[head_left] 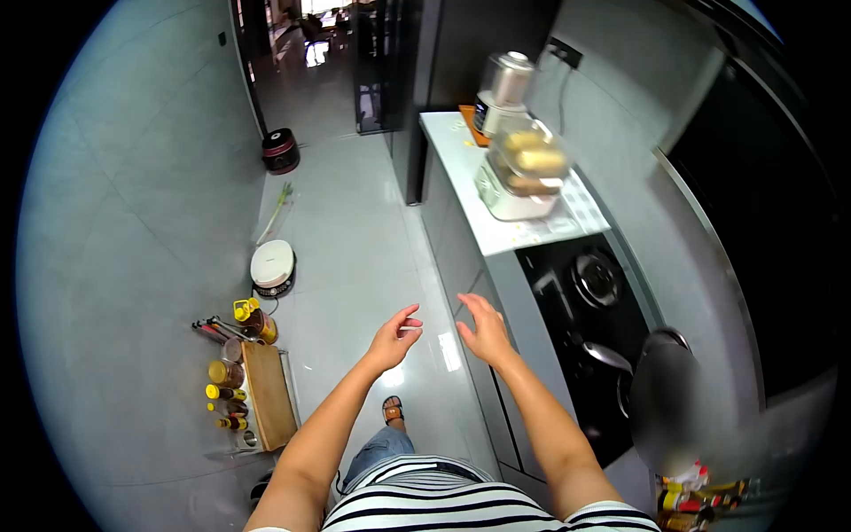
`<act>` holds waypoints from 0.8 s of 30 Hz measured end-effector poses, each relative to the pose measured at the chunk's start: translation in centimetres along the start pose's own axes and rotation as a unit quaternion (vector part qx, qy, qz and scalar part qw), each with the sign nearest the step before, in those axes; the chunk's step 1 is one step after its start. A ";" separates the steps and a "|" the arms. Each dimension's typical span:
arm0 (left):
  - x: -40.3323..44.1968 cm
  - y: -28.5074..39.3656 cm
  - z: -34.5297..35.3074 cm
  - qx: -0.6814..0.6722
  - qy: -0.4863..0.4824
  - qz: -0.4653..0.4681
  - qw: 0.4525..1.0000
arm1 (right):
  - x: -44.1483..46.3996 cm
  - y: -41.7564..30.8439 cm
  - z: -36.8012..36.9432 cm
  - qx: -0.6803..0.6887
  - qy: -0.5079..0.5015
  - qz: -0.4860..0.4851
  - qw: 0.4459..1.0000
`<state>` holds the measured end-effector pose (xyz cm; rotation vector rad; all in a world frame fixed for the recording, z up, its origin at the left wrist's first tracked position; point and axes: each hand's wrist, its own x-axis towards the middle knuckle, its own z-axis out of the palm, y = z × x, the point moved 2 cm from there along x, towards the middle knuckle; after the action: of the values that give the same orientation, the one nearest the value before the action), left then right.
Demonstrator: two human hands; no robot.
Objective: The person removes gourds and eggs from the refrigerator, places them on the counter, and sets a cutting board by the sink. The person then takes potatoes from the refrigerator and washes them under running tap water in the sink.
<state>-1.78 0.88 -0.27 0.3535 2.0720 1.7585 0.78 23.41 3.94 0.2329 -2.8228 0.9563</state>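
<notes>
My left hand (395, 339) hovers in the air over the tiled floor, holding nothing, its fingers loosely apart. My right hand (484, 328) is raised a short way to its right, also bare, with thumb and fingers spread. Both hands are apart from each other and touch nothing. Nearest to the right hand are the grey cabinet front and the black gas stove (567, 328). Farther along the white counter (493, 238) stands a food steamer (512, 199) with a clear top; yellow, corn-like pieces show through it.
A blender-like appliance (507, 89) stands at the counter's far end. A dark pan (665, 390) sits at the stove's right. Along the left wall are a spice rack with a wooden board (268, 395), an oil bottle (257, 321), a round white-lidded appliance (272, 264) and a dark red cooker (280, 151).
</notes>
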 end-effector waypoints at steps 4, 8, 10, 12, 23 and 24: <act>9.8 3.4 -14.0 0.019 0.072 0.021 0.997 | 18.0 -4.8 3.4 0.050 0.035 -0.052 0.997; 15.1 2.1 -18.1 -0.025 0.111 -0.017 0.993 | 25.8 -4.5 5.4 0.069 -0.009 -0.070 0.995; 19.2 2.1 -22.2 -0.028 0.124 -0.015 0.992 | 32.1 -4.4 6.8 0.087 -0.012 -0.093 0.992; 23.6 1.7 -25.8 -0.030 0.141 -0.012 0.989 | 38.3 -3.3 8.5 0.086 -0.010 -0.113 0.990; 50.2 4.8 -44.8 -0.016 0.216 -0.012 0.976 | 74.2 0.9 12.2 0.025 -0.063 -0.163 0.984; 52.5 5.6 -46.3 -0.029 0.225 -0.011 0.974 | 77.4 0.7 12.4 0.030 -0.088 -0.133 0.987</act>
<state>-69.75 -15.94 4.09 -0.1005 2.2990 2.0258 -76.07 8.78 8.67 0.7134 -2.8194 1.0035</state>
